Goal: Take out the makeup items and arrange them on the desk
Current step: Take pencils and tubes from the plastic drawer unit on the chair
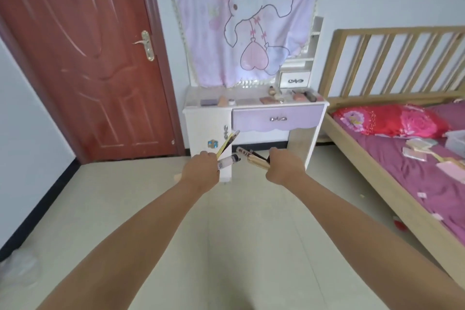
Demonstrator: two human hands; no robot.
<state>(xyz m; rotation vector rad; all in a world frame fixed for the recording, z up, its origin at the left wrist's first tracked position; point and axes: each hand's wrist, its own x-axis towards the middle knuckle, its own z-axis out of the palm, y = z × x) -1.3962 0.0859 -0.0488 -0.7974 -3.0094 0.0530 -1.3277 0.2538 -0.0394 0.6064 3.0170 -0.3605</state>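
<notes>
Both arms reach out over the pale tiled floor (125,209) toward the white dressing table (208,121). The left hand (201,171) is curled round a small bundle: a yellow pencil (226,145) and a slim dark one angle up and to the right out of the fist, and a white tube with a dark cap (230,161) pokes out sideways. The right hand (284,169) grips its own clutch of makeup sticks (254,157), gold and black ones pointing left toward the other hand (their exact kinds are hard to make out from here). The two bundles nearly meet in the air, in front of the table's lower cabinet.

On the tabletop, a purple palette (208,102) lies near the left edge with a small white jar (231,101) beside it, and more compacts and a pinkish palette (268,100) sit toward the right edge. The lilac drawer (276,118) below is closed. A pink cartoon blanket (241,25) hangs over the mirror.

To the right, the wooden bed (377,158) carries a red floral pillow (392,121), and several flat packets (417,152) lie on its purple sheet. A red-brown door (75,58) stands at left.
</notes>
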